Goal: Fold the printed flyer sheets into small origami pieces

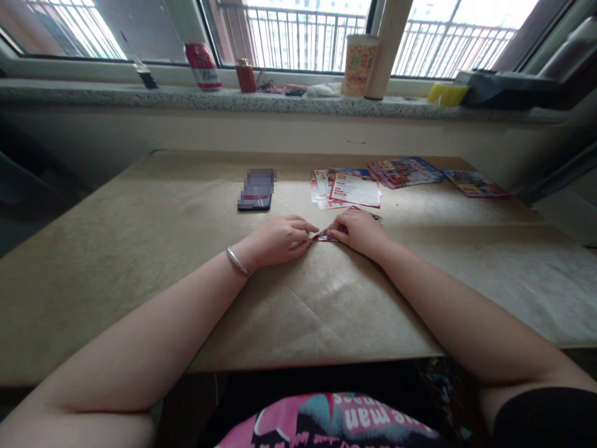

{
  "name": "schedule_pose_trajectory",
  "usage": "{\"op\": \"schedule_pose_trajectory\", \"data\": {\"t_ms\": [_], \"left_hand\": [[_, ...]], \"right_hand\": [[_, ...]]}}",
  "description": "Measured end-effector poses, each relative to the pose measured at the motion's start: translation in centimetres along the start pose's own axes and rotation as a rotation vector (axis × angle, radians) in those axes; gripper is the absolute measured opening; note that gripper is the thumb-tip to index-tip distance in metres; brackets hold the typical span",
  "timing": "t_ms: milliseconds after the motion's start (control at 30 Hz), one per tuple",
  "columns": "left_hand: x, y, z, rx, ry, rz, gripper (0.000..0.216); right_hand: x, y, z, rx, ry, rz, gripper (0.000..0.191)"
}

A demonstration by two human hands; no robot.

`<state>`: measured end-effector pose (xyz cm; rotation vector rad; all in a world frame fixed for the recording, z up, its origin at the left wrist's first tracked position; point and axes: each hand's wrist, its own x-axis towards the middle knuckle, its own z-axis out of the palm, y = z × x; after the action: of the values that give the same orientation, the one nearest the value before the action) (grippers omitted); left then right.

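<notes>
Basically, one printed card is handled at the centre of the frame, set on the tabletop, likely so that it is braced by the surface. Two hands are used. The card is gripped under the bent fingers of the right hand, its right end left sticking out beyond them; it is presumably kept from sliding this way. The card's left tip is met by the curled fingertips of the left hand; whether it is pinched or just touched cannot be told. One bracelet is worn on the left wrist.

Just above the right hand, one spread of loose papers is seen, overlapped, so exact count not possible. Further right, two piles are noted: a larger colourful stack and a smaller stack at the table's far right; probably kept separate for easy reach. One phone is laid flat, upper centre-left, seemingly out of the way.

Along the top, on the windowsill: one can, one patterned cup, one yellow block.
</notes>
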<state>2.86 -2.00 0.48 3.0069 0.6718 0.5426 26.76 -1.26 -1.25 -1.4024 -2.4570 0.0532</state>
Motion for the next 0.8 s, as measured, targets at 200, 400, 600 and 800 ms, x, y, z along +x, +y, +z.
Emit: {"op": "schedule_pose_trajectory", "data": {"t_ms": [200,400,600,800], "left_hand": [[0.0,-0.3,0.6,-0.030,0.055,0.024,0.024],[0.3,0.1,0.6,-0.043,0.022,0.017,0.024],[0.1,0.6,0.3,-0.035,0.055,0.049,0.024],[0.2,0.5,0.7,-0.064,0.067,0.050,0.022]], "right_hand": [[0.5,0.5,0.5,0.057,0.058,-0.104,0.019],[0.3,0.8,0.2,0.083,0.145,-0.178,0.021],[-0.6,1.4,-0.8,0.044,0.186,-0.319,0.019],[-0.7,1.5,-0.9,0.020,0.104,-0.247,0.020]]}}
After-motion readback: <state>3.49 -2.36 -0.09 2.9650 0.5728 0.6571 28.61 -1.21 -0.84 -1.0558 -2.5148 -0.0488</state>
